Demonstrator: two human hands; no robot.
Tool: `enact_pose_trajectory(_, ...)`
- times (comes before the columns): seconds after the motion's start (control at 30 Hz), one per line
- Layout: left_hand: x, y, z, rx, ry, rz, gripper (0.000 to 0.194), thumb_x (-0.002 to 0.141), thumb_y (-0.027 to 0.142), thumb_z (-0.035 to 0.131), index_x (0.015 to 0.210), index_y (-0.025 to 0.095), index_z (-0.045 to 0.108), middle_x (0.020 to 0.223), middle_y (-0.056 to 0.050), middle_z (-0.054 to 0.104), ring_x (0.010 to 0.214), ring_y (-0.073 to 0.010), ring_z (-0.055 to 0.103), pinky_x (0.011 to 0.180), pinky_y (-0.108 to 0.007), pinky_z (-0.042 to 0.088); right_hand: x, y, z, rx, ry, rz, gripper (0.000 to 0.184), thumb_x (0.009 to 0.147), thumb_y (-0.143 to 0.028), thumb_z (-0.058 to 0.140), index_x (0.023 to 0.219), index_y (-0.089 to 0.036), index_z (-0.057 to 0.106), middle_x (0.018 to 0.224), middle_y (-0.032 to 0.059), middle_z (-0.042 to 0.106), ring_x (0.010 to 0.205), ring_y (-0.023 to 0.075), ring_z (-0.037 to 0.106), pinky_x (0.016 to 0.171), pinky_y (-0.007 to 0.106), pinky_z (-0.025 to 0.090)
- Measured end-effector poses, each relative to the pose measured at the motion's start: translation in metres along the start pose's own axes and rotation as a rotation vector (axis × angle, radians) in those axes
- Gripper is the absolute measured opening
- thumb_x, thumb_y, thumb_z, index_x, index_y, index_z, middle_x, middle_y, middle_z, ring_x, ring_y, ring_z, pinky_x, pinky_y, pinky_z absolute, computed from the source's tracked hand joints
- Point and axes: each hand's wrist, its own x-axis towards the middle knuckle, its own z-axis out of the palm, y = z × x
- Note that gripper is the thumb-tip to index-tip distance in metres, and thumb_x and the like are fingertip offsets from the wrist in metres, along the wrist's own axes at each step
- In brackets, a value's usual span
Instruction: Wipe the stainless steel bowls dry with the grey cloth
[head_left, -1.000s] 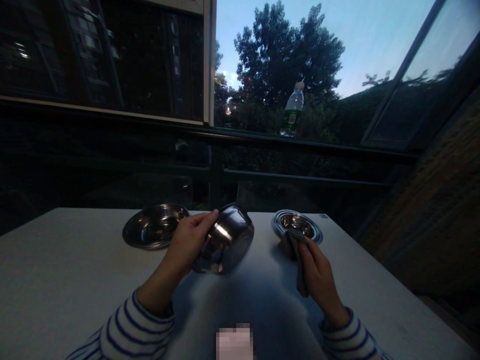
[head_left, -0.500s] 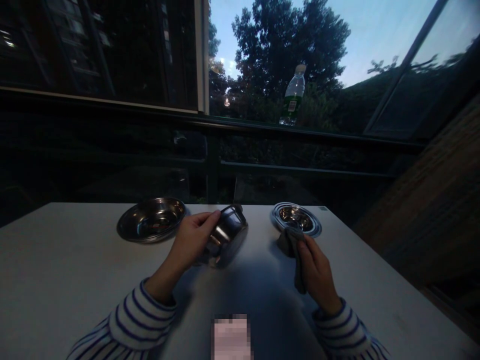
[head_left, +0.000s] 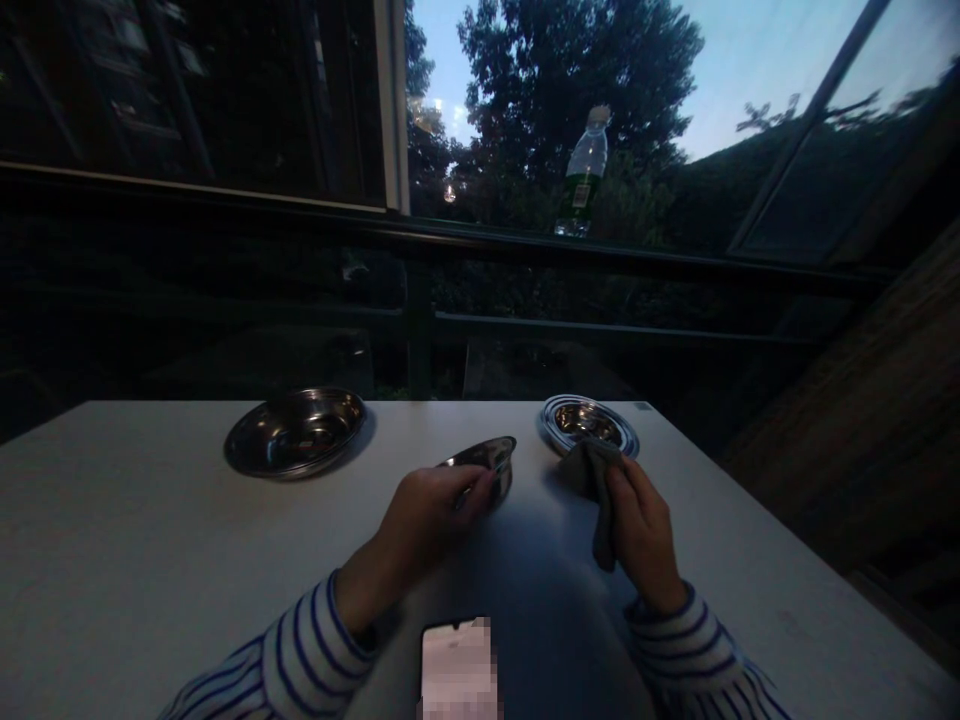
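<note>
My left hand [head_left: 442, 510] grips the rim of a small shiny steel bowl [head_left: 501, 472], thumb on the near side; the bowl is tilted and partly hidden behind the fingers. In my right hand [head_left: 641, 520] a dark grey-green cloth [head_left: 600, 500] is pinched, its end hanging down. Just beyond the cloth, a small steel bowl with a wide ringed rim [head_left: 551, 425] stands on the table, its near edge covered by the cloth. A larger steel basin [head_left: 251, 450] rests at the left.
A phone [head_left: 457, 665] lies at the near edge of the white table [head_left: 135, 560]. A plastic bottle with a green label [head_left: 583, 175] stands on the window ledge [head_left: 480, 235] behind. Dark railings and glass run past the table's far edge.
My left hand has turned over and shifted right and nearer, swinging the small bowl so its opening faces up more. My right hand keeps the cloth in almost the same place.
</note>
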Motion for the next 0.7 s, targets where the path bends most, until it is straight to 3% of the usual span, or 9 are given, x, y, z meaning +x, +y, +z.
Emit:
enact_pose_trajectory(0.23, -0.008, -0.001, 0.018, 0.122, -0.102, 0.175, 0.032, 0.088, 0.029, 0.038, 0.086, 0.018, 0.068, 0.071, -0.006, 0.07, 0.062, -0.0146, 0.063, 0.054, -0.024, 0.042, 0.007, -0.003, -0.004, 0.083, 0.004, 0.1, 0.038, 0.081, -0.047, 0.044, 0.093, -0.017, 0.064, 0.096, 0.0075, 0.066, 0.089, 0.0227, 0.059, 0.079, 0.035, 0.044)
enact_pose_trajectory(0.37, -0.013, -0.001, 0.031, 0.237, -0.195, 0.158, 0.031, 0.086, 0.031, 0.041, 0.087, 0.018, 0.068, 0.076, -0.009, 0.069, 0.064, -0.0174, 0.064, 0.056, -0.027, 0.046, 0.01, 0.002, -0.004, 0.113, 0.018, 0.112, 0.036, 0.081, -0.045, 0.045, 0.089, -0.018, 0.066, 0.092, 0.0067, 0.068, 0.088, 0.0224, 0.06, 0.079, 0.036, 0.046)
enact_pose_trajectory(0.57, -0.017, 0.004, 0.042, 0.357, -0.359, 0.113, 0.032, 0.083, 0.034, 0.042, 0.093, 0.017, 0.067, 0.094, -0.019, 0.066, 0.073, -0.0279, 0.065, 0.057, -0.037, 0.048, 0.01, 0.015, -0.001, 0.15, 0.028, 0.147, 0.036, 0.083, -0.044, 0.045, 0.099, -0.018, 0.066, 0.104, 0.0081, 0.066, 0.098, 0.0236, 0.059, 0.084, 0.038, 0.046)
enact_pose_trajectory(0.7, -0.015, 0.001, 0.037, 0.254, -0.339, 0.081, 0.03, 0.081, 0.036, 0.047, 0.089, 0.017, 0.069, 0.09, -0.017, 0.067, 0.073, -0.0274, 0.064, 0.058, -0.035, 0.046, 0.01, 0.017, -0.001, 0.181, -0.028, 0.167, 0.035, 0.082, -0.044, 0.049, 0.097, -0.019, 0.067, 0.102, 0.0075, 0.067, 0.097, 0.0235, 0.06, 0.083, 0.038, 0.047)
